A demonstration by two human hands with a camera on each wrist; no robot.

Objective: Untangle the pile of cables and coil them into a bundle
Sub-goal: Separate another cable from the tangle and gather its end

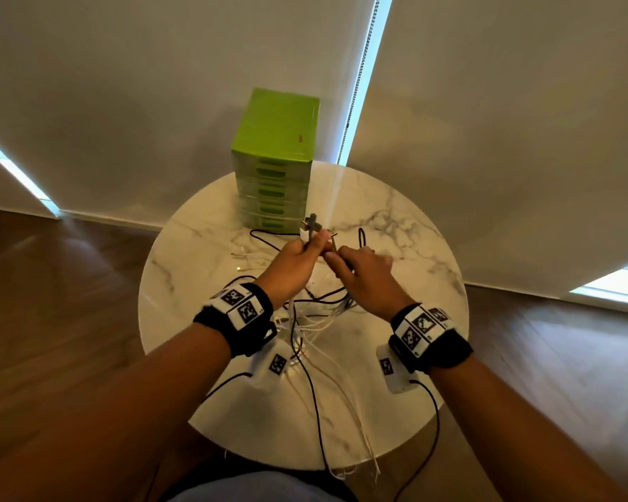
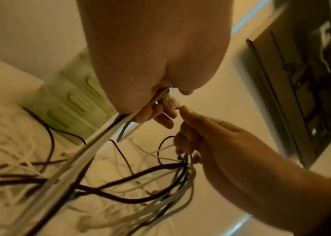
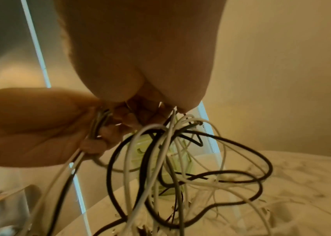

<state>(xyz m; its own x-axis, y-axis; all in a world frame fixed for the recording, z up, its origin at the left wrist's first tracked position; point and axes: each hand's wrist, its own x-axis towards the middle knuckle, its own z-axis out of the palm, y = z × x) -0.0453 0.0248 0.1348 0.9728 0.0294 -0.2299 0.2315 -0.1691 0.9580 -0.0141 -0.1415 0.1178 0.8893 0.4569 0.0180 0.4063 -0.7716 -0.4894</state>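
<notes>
Clearly the cables are light, limp things — thin white and black cords that sag in loops from both fists down onto the round marble table, with a few ends trailing over its near edge. The person's left hand is curled round a gathered run of several strands, a plug end poking up past the thumb; the right hand, close beside it and nearly touching, is clenched on its own hank of loops while thumb and forefinger pinch at something small, probably a connector tip, though the wrist views are too blurred to be sure. Such cord will likely slide through a loose grip and snag wherever plugs catch a loop, so the sound place to hold is near the stiffer ends — feeding slack out gently rather than tugging. A green drawer unit stands at the table's far side.
</notes>
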